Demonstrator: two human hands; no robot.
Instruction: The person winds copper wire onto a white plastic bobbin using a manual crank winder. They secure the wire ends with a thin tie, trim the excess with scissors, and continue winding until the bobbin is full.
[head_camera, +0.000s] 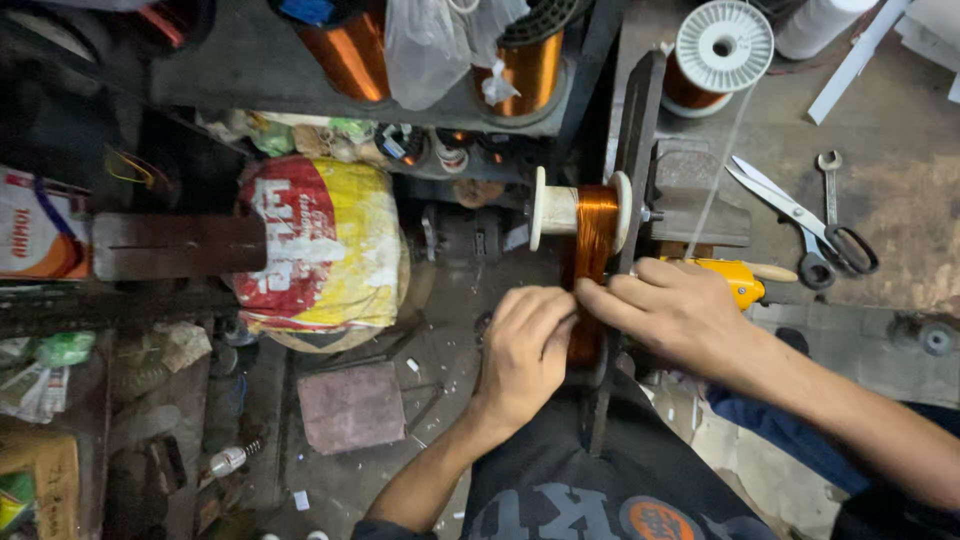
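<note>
My left hand (522, 352) and my right hand (672, 308) meet at a band of shiny copper wire (592, 240). The wire is wound on a white bobbin (556, 209) that sits on a winding machine (640, 170) just above my hands. My fingers are bent and pinch the wire between them, left fingertips touching right fingertips. A yellow tool (735, 278) lies behind my right hand. Scissors (800, 215) and a wrench (830, 185) lie on the bench (900, 120) to the right.
</note>
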